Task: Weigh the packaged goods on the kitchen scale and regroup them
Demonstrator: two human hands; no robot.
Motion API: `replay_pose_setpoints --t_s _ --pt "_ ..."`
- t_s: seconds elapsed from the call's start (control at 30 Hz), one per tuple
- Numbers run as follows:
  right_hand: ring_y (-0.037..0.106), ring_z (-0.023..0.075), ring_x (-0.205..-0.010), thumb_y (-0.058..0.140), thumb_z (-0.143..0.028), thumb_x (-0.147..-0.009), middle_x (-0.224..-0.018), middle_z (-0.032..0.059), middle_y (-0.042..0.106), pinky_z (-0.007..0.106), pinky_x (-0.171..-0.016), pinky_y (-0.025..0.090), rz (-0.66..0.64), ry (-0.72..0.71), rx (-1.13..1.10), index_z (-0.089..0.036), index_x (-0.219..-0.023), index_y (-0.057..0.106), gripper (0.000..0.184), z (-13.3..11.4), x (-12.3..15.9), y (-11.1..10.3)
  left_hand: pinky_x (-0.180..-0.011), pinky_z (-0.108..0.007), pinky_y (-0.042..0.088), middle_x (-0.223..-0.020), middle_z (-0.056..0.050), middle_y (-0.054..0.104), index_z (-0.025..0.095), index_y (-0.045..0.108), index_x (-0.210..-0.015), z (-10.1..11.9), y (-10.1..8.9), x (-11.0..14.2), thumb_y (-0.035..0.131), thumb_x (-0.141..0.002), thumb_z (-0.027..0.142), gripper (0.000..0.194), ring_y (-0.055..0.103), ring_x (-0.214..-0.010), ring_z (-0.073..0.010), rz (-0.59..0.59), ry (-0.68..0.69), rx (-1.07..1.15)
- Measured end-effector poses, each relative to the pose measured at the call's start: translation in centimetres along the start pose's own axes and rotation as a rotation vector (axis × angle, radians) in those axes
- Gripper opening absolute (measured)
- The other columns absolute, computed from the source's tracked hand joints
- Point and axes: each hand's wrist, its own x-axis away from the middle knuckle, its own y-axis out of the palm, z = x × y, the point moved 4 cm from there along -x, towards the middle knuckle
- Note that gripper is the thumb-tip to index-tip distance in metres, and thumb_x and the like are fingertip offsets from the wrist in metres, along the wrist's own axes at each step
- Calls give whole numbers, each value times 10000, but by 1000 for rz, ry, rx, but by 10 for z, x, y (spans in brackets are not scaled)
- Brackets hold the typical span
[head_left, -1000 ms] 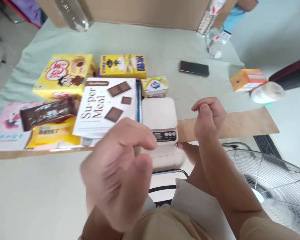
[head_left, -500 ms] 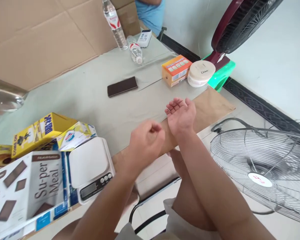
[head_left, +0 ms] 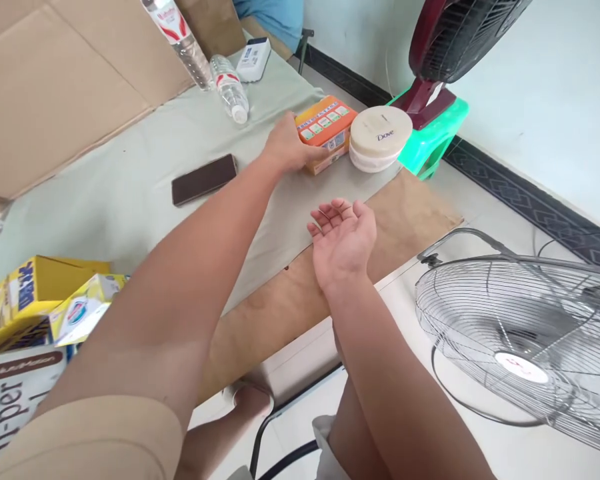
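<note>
My left hand reaches across the table and grips the left end of an orange box, thumb along its near side and the other fingers largely hidden behind it. The box rests on the cloth. A round white Dove tub stands at the box's right end. Nearer to me, my right hand lies palm up over the table edge, fingers loosely bent and apart, nothing in it. To the left, a dark smartphone lies on the cloth beyond my left forearm.
Two water bottles, one standing and one lying, are at the back near a white device. Yellow boxes sit at left. A floor fan stands at right; another fan rests on a green stool.
My left hand has moved forward and right from the table edge and taken hold of the orange box. My right hand stays palm up. The view has shifted right.
</note>
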Motion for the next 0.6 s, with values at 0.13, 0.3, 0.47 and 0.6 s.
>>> replay_pose_setpoints --t_s 0.13,0.3,0.47,0.6 --pt "650 141 -812 480 -488 -914 -901 15 621 274 -697 524 -26 -40 66 -245 -863 569 264 8 -4 -4 -1105 -480 540 -1274 -101 696 170 529 -1110 -2 -7 25 935 -676 140 595 693 -1216 -282 67 -65 -65" --pt "696 188 -1040 498 -483 -913 -1107 40 660 319 -793 584 -32 -87 297 -263 -987 569 243 24 -6 -5 -1075 -390 562 -1263 -87 708 167 530 -1173 -10 -56 108 857 -787 190 506 722 -1196 -243 176 -154 34" --pt "711 207 -1187 488 -597 -961 -1300 37 682 399 -969 620 -508 -130 516 -300 -1165 517 361 72 42 6 -1007 -409 615 -1257 -83 676 231 532 -1209 -17 -110 259 957 -666 269 691 699 -1219 -291 458 -169 41" --pt "703 235 -1200 536 -589 -952 -1313 54 697 442 -999 623 -741 -88 719 -301 -1160 499 358 123 115 -6 -933 -400 635 -1330 -118 599 234 484 -1318 -32 -124 374 915 -688 333 770 669 -1236 -296 632 -360 18"
